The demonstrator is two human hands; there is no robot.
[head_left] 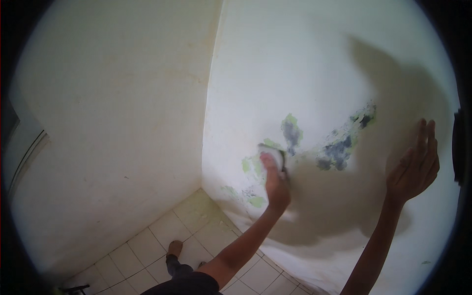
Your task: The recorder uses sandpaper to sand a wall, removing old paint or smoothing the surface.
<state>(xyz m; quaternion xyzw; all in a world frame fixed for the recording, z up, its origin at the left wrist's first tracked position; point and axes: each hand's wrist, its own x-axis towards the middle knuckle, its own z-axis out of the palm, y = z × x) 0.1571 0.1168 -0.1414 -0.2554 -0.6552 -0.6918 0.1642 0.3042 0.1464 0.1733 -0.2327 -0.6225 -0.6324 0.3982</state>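
Observation:
My left hand (277, 188) grips a pale flat pad with a dark edge (278, 156), possibly a sanding block, blurred by motion. It is against the white wall (275, 64), over a patch of peeled paint. Around the pad the wall shows pale green spots (256, 201) and a grey, flaked patch (292, 135). A longer grey-black patch (337, 153) lies to the right, between my hands. My right hand (415, 169) is open, fingers stretched upward, resting on or very close to the wall at the right; exact contact is hard to tell.
A second, cream wall (113, 113) meets this one at a corner on the left. Below is a tiled floor (162, 233), with my foot (175, 248) on it. A pale framed edge (29, 152) stands at far left. Shadows of my arms fall across the wall.

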